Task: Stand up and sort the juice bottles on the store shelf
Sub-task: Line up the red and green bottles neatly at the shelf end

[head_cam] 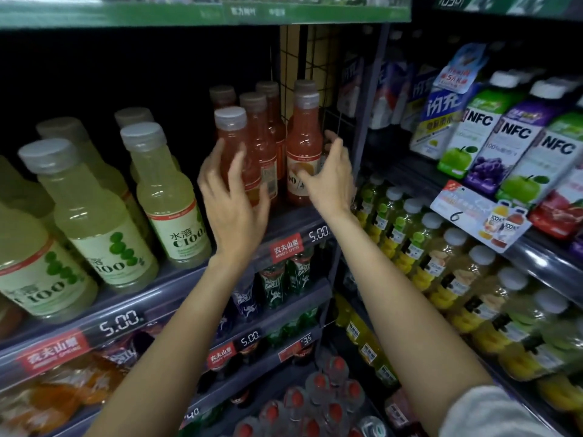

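Observation:
Several pink-orange juice bottles stand upright at the right end of the upper shelf [293, 216]. My left hand [232, 200] is spread in front of the front-left pink bottle [232, 134], its straight fingers against the bottle's side. My right hand [329, 178] wraps the front-right pink bottle [303, 137], with the thumb on the label and the fingers curved behind it. Pale green juice bottles [164, 190] stand in rows to the left on the same shelf.
A black wire grid [315, 67] closes the shelf's right end, just behind my right hand. NFC juice cartons [517, 146] fill the neighbouring shelf unit on the right, with rows of yellow-green bottles [419, 244] below. Lower shelves hold dark drink bottles [284, 279] and red-capped water bottles [318, 392].

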The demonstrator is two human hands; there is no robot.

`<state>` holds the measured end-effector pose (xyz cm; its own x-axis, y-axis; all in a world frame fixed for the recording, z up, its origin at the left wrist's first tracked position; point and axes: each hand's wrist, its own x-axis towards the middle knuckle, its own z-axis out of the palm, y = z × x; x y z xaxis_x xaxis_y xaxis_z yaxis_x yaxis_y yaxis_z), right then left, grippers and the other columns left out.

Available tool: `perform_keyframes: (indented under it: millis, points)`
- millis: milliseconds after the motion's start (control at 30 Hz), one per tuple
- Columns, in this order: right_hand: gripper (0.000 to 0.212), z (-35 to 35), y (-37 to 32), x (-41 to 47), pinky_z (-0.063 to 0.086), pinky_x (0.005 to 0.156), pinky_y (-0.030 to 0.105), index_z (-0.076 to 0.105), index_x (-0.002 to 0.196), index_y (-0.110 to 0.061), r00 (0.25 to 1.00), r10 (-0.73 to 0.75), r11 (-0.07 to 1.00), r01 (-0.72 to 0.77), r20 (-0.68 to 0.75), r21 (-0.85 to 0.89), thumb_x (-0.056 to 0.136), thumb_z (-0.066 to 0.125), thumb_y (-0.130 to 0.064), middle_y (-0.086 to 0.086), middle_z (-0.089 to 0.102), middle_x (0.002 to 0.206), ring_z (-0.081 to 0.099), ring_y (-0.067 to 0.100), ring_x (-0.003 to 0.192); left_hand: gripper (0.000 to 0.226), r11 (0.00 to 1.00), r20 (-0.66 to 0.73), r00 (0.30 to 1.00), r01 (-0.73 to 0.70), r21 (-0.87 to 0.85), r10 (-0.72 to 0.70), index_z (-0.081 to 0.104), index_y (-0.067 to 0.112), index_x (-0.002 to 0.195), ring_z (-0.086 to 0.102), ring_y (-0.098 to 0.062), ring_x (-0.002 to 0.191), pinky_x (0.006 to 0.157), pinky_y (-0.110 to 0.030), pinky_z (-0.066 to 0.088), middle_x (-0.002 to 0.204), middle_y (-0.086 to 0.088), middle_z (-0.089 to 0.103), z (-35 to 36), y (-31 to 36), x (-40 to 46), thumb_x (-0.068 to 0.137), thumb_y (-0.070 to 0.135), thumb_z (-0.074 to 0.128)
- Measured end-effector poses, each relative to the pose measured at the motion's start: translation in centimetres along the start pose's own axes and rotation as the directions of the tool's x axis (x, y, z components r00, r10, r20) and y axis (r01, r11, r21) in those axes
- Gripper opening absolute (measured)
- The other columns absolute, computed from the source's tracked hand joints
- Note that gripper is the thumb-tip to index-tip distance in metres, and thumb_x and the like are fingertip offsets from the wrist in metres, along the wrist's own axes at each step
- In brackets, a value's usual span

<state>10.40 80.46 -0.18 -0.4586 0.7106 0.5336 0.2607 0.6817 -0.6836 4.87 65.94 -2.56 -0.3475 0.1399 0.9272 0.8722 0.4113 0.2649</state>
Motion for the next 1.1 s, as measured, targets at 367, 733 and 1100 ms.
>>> perform_keyframes:
  millis: [367, 733, 1100]
  points:
    - [0.081, 0.9, 0.0, 1.4, 0.049, 0.082, 0.043, 0.034, 0.14, -0.013, 0.987, -0.11, 0.977, 0.086, -0.117, -0.195, 0.075, 0.071, -0.043, 0.014, 0.051, 0.124, 0.052, 0.031, 0.112, 0.048, 0.918, 0.306, 0.952, 0.107, -0.381, 0.015, 0.044, 0.005, 0.137, 0.045, -0.02, 0.124, 0.105, -0.016, 0.028, 0.133, -0.012, 0.051, 2.1, 3.2, 1.8, 0.09, -0.003, 0.05]
    - [0.074, -1.5, 2.3, 0.4, 0.045, 0.085, 0.037, 0.041, 0.134, -0.006, 0.945, -0.235, 0.923, 0.144, -0.227, -0.357, 0.074, 0.07, -0.039, 0.014, 0.055, 0.12, 0.049, 0.029, 0.105, 0.049, 0.597, 0.679, 0.706, 0.638, -0.486, -0.201, 0.035, 0.018, 0.145, 0.043, -0.009, 0.13, 0.113, -0.031, 0.034, 0.142, 0.005, 0.047, 8.0, 3.1, 2.3, 0.098, 0.025, 0.048]
    - [0.068, -2.7, 3.1, 2.5, 0.032, 0.091, 0.031, 0.051, 0.122, -0.005, 0.941, -0.255, 0.933, 0.18, -0.22, -0.312, 0.072, 0.071, -0.046, 0.016, 0.042, 0.121, 0.039, 0.028, 0.108, 0.039, 0.696, 0.62, 0.771, 0.524, -0.491, -0.143, 0.052, 0.01, 0.13, 0.058, -0.011, 0.109, 0.093, -0.013, 0.043, 0.121, -0.002, 0.061, 9.6, 2.7, 1.5, 0.093, 0.002, 0.046]
